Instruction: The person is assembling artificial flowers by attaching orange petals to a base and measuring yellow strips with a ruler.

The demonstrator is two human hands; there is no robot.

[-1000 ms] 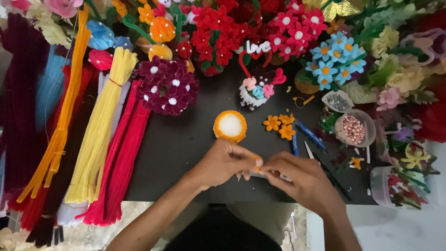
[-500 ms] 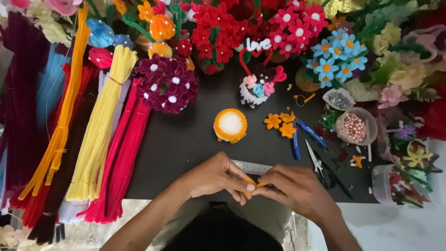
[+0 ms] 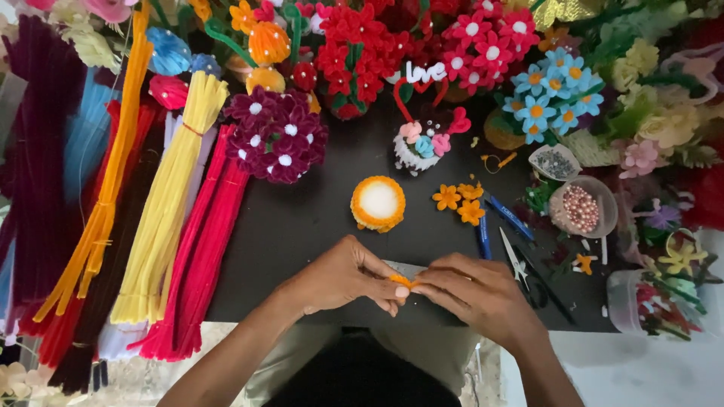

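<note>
- Bundles of long fuzzy pipe-cleaner stems lay at the far left of the black tabletop (image 3: pixel 302 226): an orange bundle (image 3: pixel 105 181), a yellow bundle (image 3: pixel 170 203) and a red bundle (image 3: pixel 200 249), their long axes running from the far edge towards the person.
- Beside them sat a dark purple pipe-cleaner flower ball with white centres (image 3: pixel 277 134).
- Left hand (image 3: pixel 343 277) was clenched in a pinch, thumb and fingertips gripping the left end of a short orange pipe-cleaner piece (image 3: pixel 401 281).
- That orange piece was at the near middle of the tabletop, held just above it between both hands. Only a small part showed, so its axis seemed to run left to right, though I cannot be sure.
- It looked light, soft-piled and bendable, likely holding a bend; the ends seemed the best places to grip.
- Beyond it stood a round orange-rimmed disc with a white centre (image 3: pixel 378 202), and three small orange pipe-cleaner flowers (image 3: pixel 460 202).
- Right hand (image 3: pixel 483 294) was likewise pinching the piece's right end.
- Scissors with dark handles (image 3: pixel 520 265) lay near the right hand; a clear bowl of pink beads (image 3: pixel 582 208) stood farther right.
</note>
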